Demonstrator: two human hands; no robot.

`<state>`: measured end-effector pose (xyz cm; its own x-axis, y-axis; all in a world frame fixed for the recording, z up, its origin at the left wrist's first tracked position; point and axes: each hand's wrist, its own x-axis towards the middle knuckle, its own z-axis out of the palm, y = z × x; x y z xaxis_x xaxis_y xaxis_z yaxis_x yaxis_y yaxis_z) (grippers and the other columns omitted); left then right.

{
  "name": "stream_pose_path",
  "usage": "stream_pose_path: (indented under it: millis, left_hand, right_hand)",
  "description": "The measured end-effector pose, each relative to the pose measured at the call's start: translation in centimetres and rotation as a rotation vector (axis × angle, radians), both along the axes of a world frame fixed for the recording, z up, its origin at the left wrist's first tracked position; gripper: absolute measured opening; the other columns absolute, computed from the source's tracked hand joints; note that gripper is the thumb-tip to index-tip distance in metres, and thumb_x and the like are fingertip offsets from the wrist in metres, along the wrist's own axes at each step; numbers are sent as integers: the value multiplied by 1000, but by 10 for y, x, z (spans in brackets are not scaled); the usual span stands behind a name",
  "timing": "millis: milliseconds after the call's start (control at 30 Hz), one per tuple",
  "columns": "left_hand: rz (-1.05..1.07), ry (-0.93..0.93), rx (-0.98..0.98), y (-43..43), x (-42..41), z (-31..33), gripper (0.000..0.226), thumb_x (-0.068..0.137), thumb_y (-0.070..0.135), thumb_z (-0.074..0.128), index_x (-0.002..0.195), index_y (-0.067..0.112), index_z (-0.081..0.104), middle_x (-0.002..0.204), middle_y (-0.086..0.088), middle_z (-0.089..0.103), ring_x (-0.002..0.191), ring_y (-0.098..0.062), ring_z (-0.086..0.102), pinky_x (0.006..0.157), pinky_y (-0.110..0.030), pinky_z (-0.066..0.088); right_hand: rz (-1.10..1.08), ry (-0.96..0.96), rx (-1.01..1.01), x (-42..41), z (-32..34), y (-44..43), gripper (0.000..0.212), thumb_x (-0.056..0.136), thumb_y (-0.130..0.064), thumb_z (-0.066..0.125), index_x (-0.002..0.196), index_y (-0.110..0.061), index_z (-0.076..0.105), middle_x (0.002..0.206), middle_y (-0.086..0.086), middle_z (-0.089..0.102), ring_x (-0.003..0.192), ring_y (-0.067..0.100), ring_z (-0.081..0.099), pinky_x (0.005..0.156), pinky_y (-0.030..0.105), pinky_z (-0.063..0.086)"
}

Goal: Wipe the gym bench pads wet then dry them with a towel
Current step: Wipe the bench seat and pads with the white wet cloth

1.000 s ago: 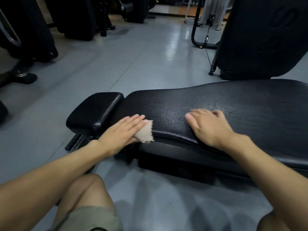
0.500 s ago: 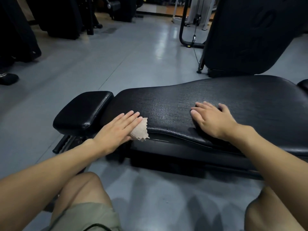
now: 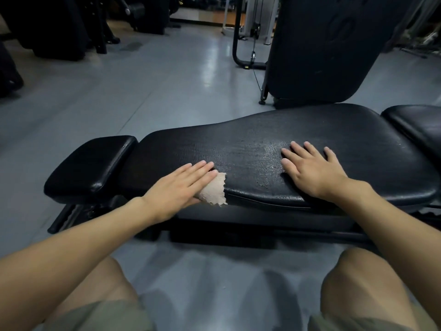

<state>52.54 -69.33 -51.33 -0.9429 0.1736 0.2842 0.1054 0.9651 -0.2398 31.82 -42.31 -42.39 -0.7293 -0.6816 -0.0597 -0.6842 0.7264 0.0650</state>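
Pad (image 3: 250,149) front and centre, long and black, lying crosswise just beyond the person's knees (image 3: 102,283). Starting close in: two bare knees low in the view, olive shorts (image 3: 95,316) at the bottom edge, grey floor (image 3: 214,283) between them. Both forearms reach forward to the surface.

Left hand (image 3: 177,187) is flat, fingers straight and together, pressing a beige cloth (image 3: 213,193) onto the pad's near edge, toward its left end. The cloth pokes out from under the thumb side, its ragged edge hanging over the rim. Right hand (image 3: 312,170) lies palm down farther right on the same pad, fingers straight and slightly spread, nothing in it. The two hands are well apart. By the right fingertips the cracked covering shines in a patch.

Under the pad, a dark frame (image 3: 238,220) sits on the floor. At the left end, a small pad (image 3: 88,163) sits just beside the long one, with a narrow gap between them. At the right, another pad (image 3: 415,125) is cut off by the view's edge.

Behind, a big dark upright pad (image 3: 322,44) stands close to the bench, a cable machine (image 3: 238,44) past it, and more dark machines (image 3: 59,27) along the far left.
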Motion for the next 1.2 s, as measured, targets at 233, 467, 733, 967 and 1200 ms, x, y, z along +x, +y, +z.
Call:
stream_pose_path:
  millis: [233, 467, 733, 967, 1200]
  left_hand:
    - [-162, -13, -53, 65, -50, 19, 87, 88, 34, 64, 156, 11, 15, 163, -7, 16, 150, -24, 14, 121, -40, 20]
    - [-137, -76, 18, 53, -38, 23, 86, 88, 34, 66, 156, 13, 17, 163, -6, 17, 150, -22, 16, 120, -37, 20]
    - [-270, -65, 41, 134, -83, 39, 83, 89, 37, 54, 156, 11, 12, 163, -10, 13, 151, -25, 11, 121, -42, 19]
    - [-47, -325, 496, 77, -62, 42, 123, 69, 86, 45, 155, 16, -7, 163, 2, -14, 146, -4, -20, 122, -32, -4]
    - [-88, -356, 421, 47, -66, 30, 120, 77, 59, 70, 155, 20, -13, 160, 8, -22, 144, -1, -24, 117, -21, -12]
  right_hand:
    - [-82, 27, -9, -17, 14, 34, 55, 102, -52, 6, 154, -42, 20, 165, -12, 10, 153, 16, 3, 118, 57, -3]
    - [-96, 26, -50, -16, 11, 37, 56, 103, -51, 9, 155, -37, 22, 166, -8, 9, 153, 17, 2, 119, 57, -2]
    - [-185, -172, -756, -11, 35, 64, 38, 104, -26, 39, 114, 0, 64, 117, 14, 69, 111, 27, 59, 95, 33, 42]
    - [332, 267, -633, 78, -22, 19, 37, 90, -23, 51, 121, -7, 64, 122, 9, 66, 118, 26, 58, 101, 40, 43]
    - [455, 571, -143, 63, -61, 11, 56, 99, -46, 49, 137, -4, 55, 143, 15, 54, 133, 31, 51, 107, 47, 42]
